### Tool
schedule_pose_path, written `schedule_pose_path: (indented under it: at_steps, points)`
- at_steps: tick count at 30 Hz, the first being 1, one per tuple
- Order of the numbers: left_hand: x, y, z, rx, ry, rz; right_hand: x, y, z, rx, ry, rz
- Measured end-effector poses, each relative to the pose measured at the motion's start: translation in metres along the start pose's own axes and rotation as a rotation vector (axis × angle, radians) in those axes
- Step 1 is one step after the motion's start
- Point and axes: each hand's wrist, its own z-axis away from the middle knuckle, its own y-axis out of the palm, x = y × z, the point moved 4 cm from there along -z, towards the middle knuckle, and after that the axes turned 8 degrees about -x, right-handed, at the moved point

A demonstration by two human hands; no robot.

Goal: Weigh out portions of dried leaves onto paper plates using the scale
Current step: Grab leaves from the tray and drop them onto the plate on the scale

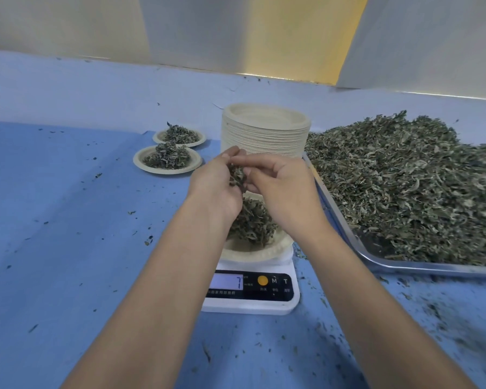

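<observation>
A white digital scale [251,303] stands at the centre, its display showing a 7. On it sits a paper plate [253,249] with a mound of dried leaves [254,220]. Above that plate my left hand [215,189] cups a small clump of dried leaves [237,175]. My right hand [285,186] pinches at the same clump with its fingertips. A large heap of dried leaves [410,181] fills a metal tray [421,266] on the right.
A tall stack of empty paper plates [265,130] stands just behind my hands. Two filled plates lie at the back left, one nearer [167,160] and one farther [180,136]. Leaf crumbs are scattered over the blue table cover [68,220].
</observation>
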Motion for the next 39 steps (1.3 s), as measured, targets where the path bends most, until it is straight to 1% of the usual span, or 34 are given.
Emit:
schedule_pose_path:
  at_steps: [4, 8, 12, 16, 19, 22, 26, 28, 32, 39]
  points:
    - [0.002, -0.002, 0.006, 0.000, -0.128, 0.087, 0.006, -0.006, 0.004, -0.105, -0.113, 0.133]
    - [0.003, 0.000, 0.010, 0.032, -0.183, 0.082, 0.006, -0.007, 0.004, -0.140, -0.113, 0.144]
    - [0.001, 0.001, 0.011, 0.052, -0.155, 0.118, 0.007, -0.009, 0.002, -0.154, -0.095, 0.102]
    - [-0.006, 0.001, 0.009, 0.051, -0.105, 0.220, 0.004, -0.012, -0.001, -0.164, -0.053, 0.022]
    - [-0.013, -0.004, 0.006, -0.003, -0.068, 0.213, 0.000, -0.014, -0.002, -0.183, -0.045, 0.038]
    - [-0.021, -0.009, 0.006, -0.016, -0.045, 0.247, -0.003, -0.014, -0.003, -0.189, -0.033, 0.049]
    - [-0.025, -0.012, 0.003, -0.025, -0.030, 0.266, -0.007, -0.010, -0.002, -0.103, 0.000, 0.105]
    - [-0.025, -0.012, 0.002, -0.017, -0.032, 0.270, -0.008, -0.008, -0.001, -0.087, -0.003, 0.118]
    - [-0.024, -0.012, 0.001, -0.014, -0.031, 0.261, -0.007, -0.009, 0.000, -0.110, -0.003, 0.104]
    - [-0.022, -0.013, 0.000, -0.017, -0.051, 0.260, -0.011, -0.013, -0.002, -0.132, 0.009, 0.172]
